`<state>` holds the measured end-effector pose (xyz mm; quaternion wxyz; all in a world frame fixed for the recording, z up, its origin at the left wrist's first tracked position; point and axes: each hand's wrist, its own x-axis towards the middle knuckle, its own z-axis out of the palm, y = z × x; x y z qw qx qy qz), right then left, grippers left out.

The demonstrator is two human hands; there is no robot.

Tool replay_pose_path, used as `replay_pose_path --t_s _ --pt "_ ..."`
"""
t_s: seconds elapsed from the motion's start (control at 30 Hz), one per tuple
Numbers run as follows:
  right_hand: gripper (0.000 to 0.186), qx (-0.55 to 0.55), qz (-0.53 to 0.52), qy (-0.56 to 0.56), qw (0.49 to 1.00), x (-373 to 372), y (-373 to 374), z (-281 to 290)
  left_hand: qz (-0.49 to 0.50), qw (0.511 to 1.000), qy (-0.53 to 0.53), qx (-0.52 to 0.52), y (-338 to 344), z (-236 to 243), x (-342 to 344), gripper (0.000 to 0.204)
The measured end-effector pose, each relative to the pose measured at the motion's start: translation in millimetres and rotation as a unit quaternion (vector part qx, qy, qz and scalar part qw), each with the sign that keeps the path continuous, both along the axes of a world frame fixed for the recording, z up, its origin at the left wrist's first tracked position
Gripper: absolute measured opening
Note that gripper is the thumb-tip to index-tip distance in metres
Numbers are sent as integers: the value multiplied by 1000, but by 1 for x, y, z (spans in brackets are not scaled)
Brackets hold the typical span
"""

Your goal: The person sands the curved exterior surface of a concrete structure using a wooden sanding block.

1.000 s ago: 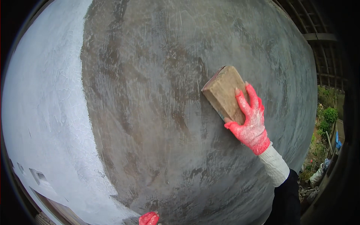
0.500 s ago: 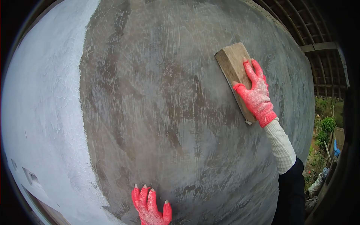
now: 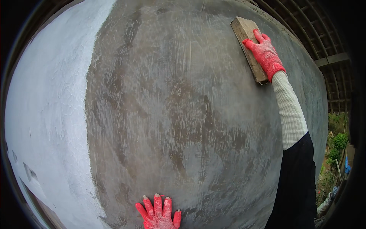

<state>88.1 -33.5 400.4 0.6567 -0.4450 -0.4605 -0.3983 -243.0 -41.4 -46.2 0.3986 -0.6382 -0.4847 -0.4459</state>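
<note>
A grey-brown wall (image 3: 183, 126) with pale streaks fills most of the view. My right hand (image 3: 266, 53), in a dusty red glove with bare fingertips, grips a long wooden block (image 3: 248, 47) that lies against the wall at the upper right. What covers the block's underside is hidden against the wall. At the bottom centre my left hand (image 3: 159, 215), in a matching glove, rests on the wall with its fingers spread, holding nothing.
White coating (image 3: 49, 103) covers the wall's left part, ending in a rough edge. A small recess (image 3: 30, 172) shows low on that side. Roof beams (image 3: 331, 60) slope at the upper right. Green plants (image 3: 337, 147) and a white sack (image 3: 325, 205) stand beyond the wall.
My right hand has slid the wooden block up the wall and slightly to the right. My left hand's fingers are spread wider, and the hand sits slightly lower in view.
</note>
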Motion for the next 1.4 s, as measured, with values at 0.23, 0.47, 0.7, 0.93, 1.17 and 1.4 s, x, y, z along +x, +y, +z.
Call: replay_pose_path --t_s 0.23,0.47,0.7,0.93,1.17,1.4 --pt "75 33 -28 -441 896 -195 -6 -85 3 1000 -18 -1 -2 -6 -19 61" --pt "73 82 -8 -116 990 -109 1 13 -65 998 -11 4 0 -3 -4 61" --pt "68 52 68 -465 881 -255 -13 -180 -149 975 27 161 12 -52 -53 63" --pt "87 -103 77 -453 882 -152 -23 -306 -182 975 -44 117 -89 -84 -114 62" --pt "73 53 32 -217 974 -245 -12 -229 -206 973 -75 68 -130 -76 -108 61" --pt "88 -146 129 -460 866 -229 -29 -463 -228 966 -114 42 -159 -87 -138 56"
